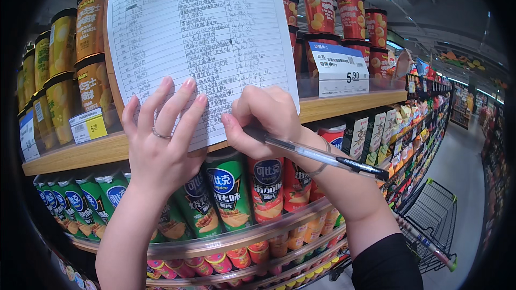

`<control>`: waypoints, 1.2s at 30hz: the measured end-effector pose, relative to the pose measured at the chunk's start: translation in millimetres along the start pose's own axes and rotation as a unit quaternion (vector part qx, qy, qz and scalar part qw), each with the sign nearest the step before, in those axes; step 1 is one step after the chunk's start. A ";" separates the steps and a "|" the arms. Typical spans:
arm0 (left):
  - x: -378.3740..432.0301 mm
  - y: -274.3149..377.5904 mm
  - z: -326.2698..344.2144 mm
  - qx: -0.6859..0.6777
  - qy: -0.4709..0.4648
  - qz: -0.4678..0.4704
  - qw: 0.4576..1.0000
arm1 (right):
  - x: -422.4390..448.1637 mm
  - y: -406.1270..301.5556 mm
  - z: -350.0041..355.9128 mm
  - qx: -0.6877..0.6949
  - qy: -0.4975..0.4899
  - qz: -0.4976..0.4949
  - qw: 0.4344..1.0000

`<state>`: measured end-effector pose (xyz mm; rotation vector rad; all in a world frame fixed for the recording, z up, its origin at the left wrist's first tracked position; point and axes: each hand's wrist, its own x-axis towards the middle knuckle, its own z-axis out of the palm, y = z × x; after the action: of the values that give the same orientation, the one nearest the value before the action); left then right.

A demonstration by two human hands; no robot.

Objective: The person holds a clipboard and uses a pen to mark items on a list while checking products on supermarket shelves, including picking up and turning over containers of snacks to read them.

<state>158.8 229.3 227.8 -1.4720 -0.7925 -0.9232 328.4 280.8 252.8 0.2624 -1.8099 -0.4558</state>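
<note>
A lined paper sheet [201,40], filled with handwritten rows and columns, lies on a brown clipboard [114,68] in front of a store shelf. My left hand [169,133] rests on the sheet's lower left with its fingers spread; a ring is on one finger. Close by on the right, my right hand [266,123] grips a clear gel pen [318,153] with a black cap on its rear end. The pen's tip is hidden behind my fingers, which are against the paper's lower right.
Cups of ball snacks [318,8] stand on the wooden shelf [354,102], with price tags [342,68] along its edge. Green and red chip canisters [229,189] fill the shelf below. A shopping cart [433,217] is in the aisle at right.
</note>
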 end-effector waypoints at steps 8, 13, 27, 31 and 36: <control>-1.4 -3.6 -3.5 -0.003 -0.002 0.000 1.000 | 0.0 2.9 2.5 -0.013 -0.009 -0.030 0.999; -1.8 -1.5 4.0 0.000 0.015 0.005 1.000 | 0.6 -1.6 -1.0 -0.040 -0.028 0.001 0.999; -3.9 -4.5 2.0 -0.019 0.002 0.001 1.000 | 3.5 -2.1 4.2 -0.063 -0.053 -0.009 0.997; -4.6 -4.8 3.7 -0.018 0.007 0.001 1.000 | 2.2 -1.1 5.1 -0.062 -0.053 -0.006 0.997; -4.9 -5.1 4.4 -0.015 0.011 0.001 1.000 | 4.0 -2.4 5.7 -0.070 -0.054 -0.017 0.996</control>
<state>152.5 234.4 225.8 -1.4872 -0.7634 -0.9515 321.7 278.1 254.0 0.1744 -1.8705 -0.6269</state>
